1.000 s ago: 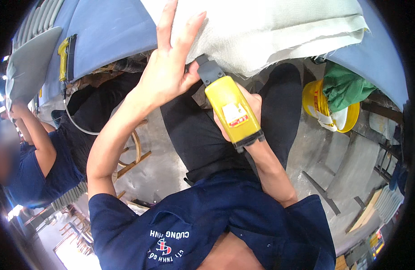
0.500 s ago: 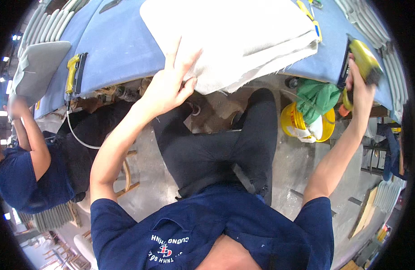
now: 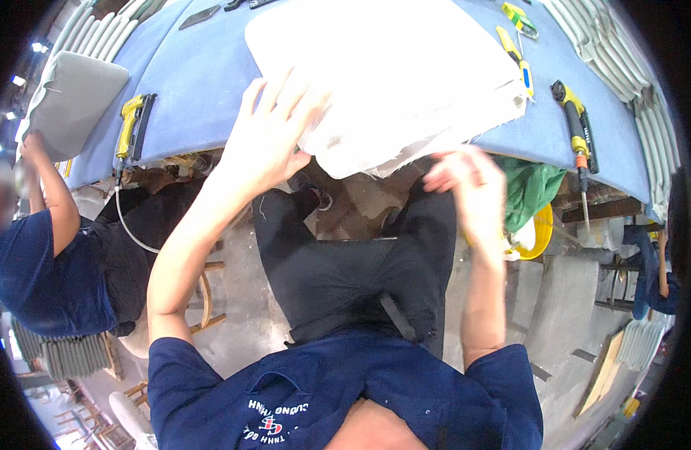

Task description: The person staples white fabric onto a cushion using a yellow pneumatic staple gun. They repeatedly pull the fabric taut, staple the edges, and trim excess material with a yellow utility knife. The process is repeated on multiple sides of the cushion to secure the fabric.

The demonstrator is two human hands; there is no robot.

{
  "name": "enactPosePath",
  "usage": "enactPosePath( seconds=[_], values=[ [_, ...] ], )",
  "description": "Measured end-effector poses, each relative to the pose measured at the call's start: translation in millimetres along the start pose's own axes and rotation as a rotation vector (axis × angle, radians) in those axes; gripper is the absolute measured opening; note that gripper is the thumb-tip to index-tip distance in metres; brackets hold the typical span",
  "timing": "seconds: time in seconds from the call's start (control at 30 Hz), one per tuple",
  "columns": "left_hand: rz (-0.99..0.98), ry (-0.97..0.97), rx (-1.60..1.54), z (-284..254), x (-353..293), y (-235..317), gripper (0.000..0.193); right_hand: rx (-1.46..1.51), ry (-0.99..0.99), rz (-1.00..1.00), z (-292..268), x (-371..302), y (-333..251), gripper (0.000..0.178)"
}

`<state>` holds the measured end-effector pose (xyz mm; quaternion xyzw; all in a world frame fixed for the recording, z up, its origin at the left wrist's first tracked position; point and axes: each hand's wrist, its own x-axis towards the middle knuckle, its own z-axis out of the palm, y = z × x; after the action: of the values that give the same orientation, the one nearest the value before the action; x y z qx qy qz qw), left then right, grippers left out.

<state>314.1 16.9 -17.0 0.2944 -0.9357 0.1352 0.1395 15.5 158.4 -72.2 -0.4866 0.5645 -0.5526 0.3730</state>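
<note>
A white, fabric-covered seat cushion (image 3: 390, 67) with frayed cloth edges lies before me on the blue-topped table (image 3: 195, 90). My left hand (image 3: 274, 131) rests at its near left edge, fingers spread and holding nothing. Beyond the cushion's near right edge, my right hand (image 3: 471, 187) hovers in front of the table, slightly blurred. Its fingers look stretched out toward the cloth, with nothing seen in them. To the right, a yellow and black staple gun (image 3: 575, 124) with an air hose lies on the table, apart from both hands.
Another staple gun (image 3: 130, 127) lies at the left, near a co-worker (image 3: 53, 262) handling a grey cushion (image 3: 83, 97). Yellow-handled tools (image 3: 514, 49) lie past the cushion. Stacked grey cushions (image 3: 596, 56) stand at the right. Below the table are a yellow bucket (image 3: 539, 234) and green cloth (image 3: 533, 187).
My right hand has let go of the staple gun on the table at the right and moved left toward the cushion. My left hand's fingers have spread wider over the cushion's edge.
</note>
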Motion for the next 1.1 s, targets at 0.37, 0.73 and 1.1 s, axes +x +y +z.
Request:
enactPosePath(
  seconds=[0.37, 0.73, 1.1],
  values=[
    [0.035, 0.128, -0.266, 55.3, 9.5, -1.1, 0.093, 0.515, -0.177, 0.182, 126.4, 9.9, 40.2, 0.031],
    [0.118, 0.433, -0.321, 104.7, -5.4, -6.3, 0.058, 0.382, -0.063, -0.054, 153.0, 6.5, 123.3, 0.042],
    [0.131, 0.608, -0.448, 117.0, -10.0, 11.6, 0.036, 0.485, -0.009, -0.061, 164.2, 10.5, 129.5, 0.042]
  ],
)
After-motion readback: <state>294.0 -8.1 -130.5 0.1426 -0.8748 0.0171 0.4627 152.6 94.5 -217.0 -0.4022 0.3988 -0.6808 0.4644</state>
